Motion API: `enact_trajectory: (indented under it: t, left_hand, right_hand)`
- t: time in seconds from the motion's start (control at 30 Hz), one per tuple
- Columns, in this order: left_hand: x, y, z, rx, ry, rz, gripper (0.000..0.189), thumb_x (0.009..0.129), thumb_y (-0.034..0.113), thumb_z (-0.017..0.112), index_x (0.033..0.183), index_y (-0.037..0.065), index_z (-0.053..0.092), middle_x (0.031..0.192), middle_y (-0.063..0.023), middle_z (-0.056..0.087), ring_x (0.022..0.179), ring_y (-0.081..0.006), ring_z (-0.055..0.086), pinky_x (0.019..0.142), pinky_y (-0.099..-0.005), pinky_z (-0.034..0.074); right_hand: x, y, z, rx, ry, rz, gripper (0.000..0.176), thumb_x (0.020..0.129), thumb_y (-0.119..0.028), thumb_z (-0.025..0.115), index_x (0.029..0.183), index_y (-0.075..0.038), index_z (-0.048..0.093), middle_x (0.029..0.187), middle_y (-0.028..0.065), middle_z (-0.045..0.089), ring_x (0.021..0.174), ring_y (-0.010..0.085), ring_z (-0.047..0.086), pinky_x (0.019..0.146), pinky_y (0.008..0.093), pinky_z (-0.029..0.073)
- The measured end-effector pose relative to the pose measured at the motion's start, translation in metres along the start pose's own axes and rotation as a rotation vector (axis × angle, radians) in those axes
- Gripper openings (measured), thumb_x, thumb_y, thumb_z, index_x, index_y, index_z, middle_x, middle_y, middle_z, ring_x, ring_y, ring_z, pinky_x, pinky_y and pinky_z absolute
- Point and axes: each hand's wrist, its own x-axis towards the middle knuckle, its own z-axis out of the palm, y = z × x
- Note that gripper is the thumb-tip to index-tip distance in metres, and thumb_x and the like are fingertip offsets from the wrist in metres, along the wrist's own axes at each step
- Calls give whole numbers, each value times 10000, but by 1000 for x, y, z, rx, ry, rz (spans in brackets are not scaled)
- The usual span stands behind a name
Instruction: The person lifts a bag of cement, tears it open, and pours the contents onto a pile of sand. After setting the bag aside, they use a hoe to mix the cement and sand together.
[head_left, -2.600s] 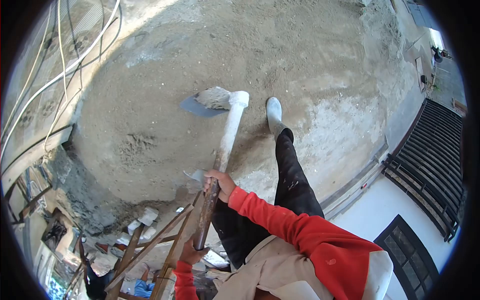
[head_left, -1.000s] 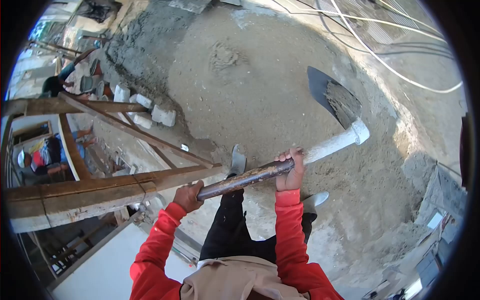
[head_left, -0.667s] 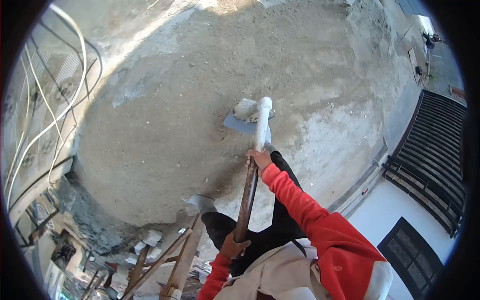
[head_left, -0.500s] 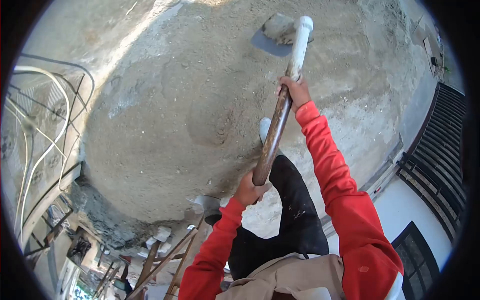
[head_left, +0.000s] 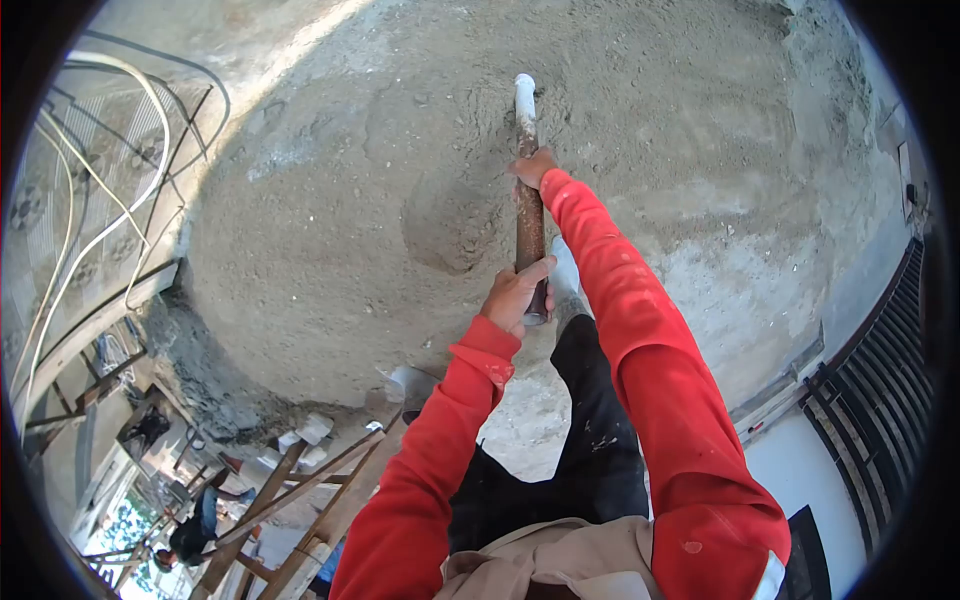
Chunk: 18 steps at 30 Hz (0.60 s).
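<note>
Both hands are closed around a hoe [head_left: 530, 225] with a brown shaft and a whitish head end. My left hand [head_left: 515, 295] grips the near end of the shaft, just in front of my body. Farther up, my right hand [head_left: 536, 168] wraps round the shaft below the whitish part. The head end rests down at the grey sandy mix [head_left: 350, 250] that covers the ground; the blade is hidden. A shallow hollow [head_left: 455, 225] lies in the mix to the left of the shaft.
My pale boots [head_left: 565, 265] stand on the ground close to the shaft. Pale hoses [head_left: 150, 180] loop over tiles at the left. Wooden planks [head_left: 290, 510] and a person [head_left: 195, 525] are at lower left. A black metal grille [head_left: 870, 370] runs along the right.
The hoe has come down and toward me, its head swinging left. Its blade, raised with a grey clump earlier, is now out of sight. Both hands stayed closed on the shaft.
</note>
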Motion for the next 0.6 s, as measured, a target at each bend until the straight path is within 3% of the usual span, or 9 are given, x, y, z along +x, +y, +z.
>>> enact_trajectory:
  t: [0.07, 0.1, 0.2, 0.3, 0.37, 0.43, 0.47, 0.53, 0.6]
  left_hand:
    - [-8, 15, -10, -73, -104, 4, 148, 767, 175, 611, 786, 56, 524, 606, -12, 501, 487, -112, 493, 440, -270, 413]
    - [-18, 25, -24, -72, -126, 34, 148, 767, 175, 611, 786, 56, 524, 606, -12, 501, 487, -112, 493, 440, -270, 413]
    - [-71, 39, -73, -69, -207, -12, 144, 771, 171, 592, 803, 53, 516, 646, -15, 505, 486, -99, 481, 435, -262, 403]
    - [-150, 35, -135, -165, -273, -9, 164, 775, 167, 573, 842, 39, 495, 668, -22, 501, 492, -87, 480, 421, -254, 392]
    - [-218, 14, -187, -188, -268, 52, 204, 765, 175, 573, 853, 19, 475, 656, -33, 493, 471, -91, 471, 401, -244, 383]
    - [-295, -27, -237, -93, -189, 101, 237, 730, 164, 573, 857, -1, 460, 611, -42, 470, 422, -104, 451, 372, -240, 372]
    - [-333, -55, -261, -104, -100, 110, 173, 703, 114, 577, 758, 6, 453, 537, -59, 468, 378, -144, 460, 381, -254, 390]
    - [-405, -110, -308, 81, 69, 54, 200, 667, 38, 613, 802, 0, 471, 548, -66, 498, 400, -153, 510, 369, -246, 394]
    - [-458, -162, -344, 279, 392, 66, 187, 652, -28, 610, 768, 9, 468, 507, -60, 499, 412, -137, 520, 379, -252, 408]
  right_hand:
    - [71, 23, 11, 34, -113, -193, 389, 646, -119, 692, 929, 88, 521, 777, 204, 589, 625, 280, 620, 571, 376, 492]
    - [57, 6, 14, 24, -100, -227, 389, 646, -119, 692, 929, 88, 521, 777, 204, 589, 625, 280, 620, 571, 376, 492]
    - [-32, -5, 38, 187, -127, -206, 219, 709, -34, 642, 815, 93, 498, 726, 166, 547, 557, 286, 603, 472, 412, 521]
    - [-116, -12, 82, 398, -295, -253, 227, 723, -43, 651, 866, 65, 512, 721, 134, 543, 623, 282, 609, 540, 408, 536]
    - [-172, -32, 123, 590, -429, -100, 193, 738, -47, 650, 840, 29, 505, 725, 115, 544, 637, 269, 602, 592, 397, 543]
    - [-242, -34, 183, 688, -469, 2, 187, 745, -56, 649, 795, 2, 478, 681, 101, 525, 590, 248, 584, 581, 391, 542]
    - [-274, -20, 217, 633, -554, 54, 188, 749, -51, 638, 761, -17, 453, 635, 89, 505, 567, 225, 569, 551, 383, 533]
    - [-359, 21, 289, 656, -615, 102, 155, 744, -14, 609, 763, -37, 457, 612, 73, 489, 531, 184, 535, 494, 362, 493]
    - [-430, 58, 333, 813, -847, 191, 145, 745, -25, 605, 763, -65, 467, 638, 58, 491, 552, 173, 532, 529, 336, 469]
